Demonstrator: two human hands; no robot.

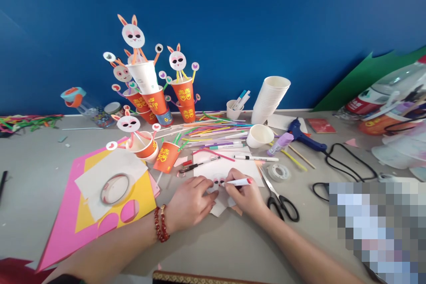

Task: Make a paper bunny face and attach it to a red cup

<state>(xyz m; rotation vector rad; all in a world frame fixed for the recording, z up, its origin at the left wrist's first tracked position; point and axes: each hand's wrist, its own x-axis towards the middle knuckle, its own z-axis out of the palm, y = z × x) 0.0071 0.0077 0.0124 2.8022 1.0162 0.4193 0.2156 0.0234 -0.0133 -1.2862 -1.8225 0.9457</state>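
My right hand is closed around a white marker with a red end, its tip on a small round paper face with dark eyes and pink shading. My left hand lies with fingers bent and slightly apart on the left edge of that face, holding nothing. Under the face are white sheets of paper; my fingers partly cover it. Just beyond lie a black pen and a black-and-white marker. Black-handled scissors rest open beside my right hand.
Rabbit-faced paper cups stand at the back left. Pink card and a tape roll lie left. Stacked white cups, a glue stick, clear tape and a blue glue gun with a black cord occupy the right.
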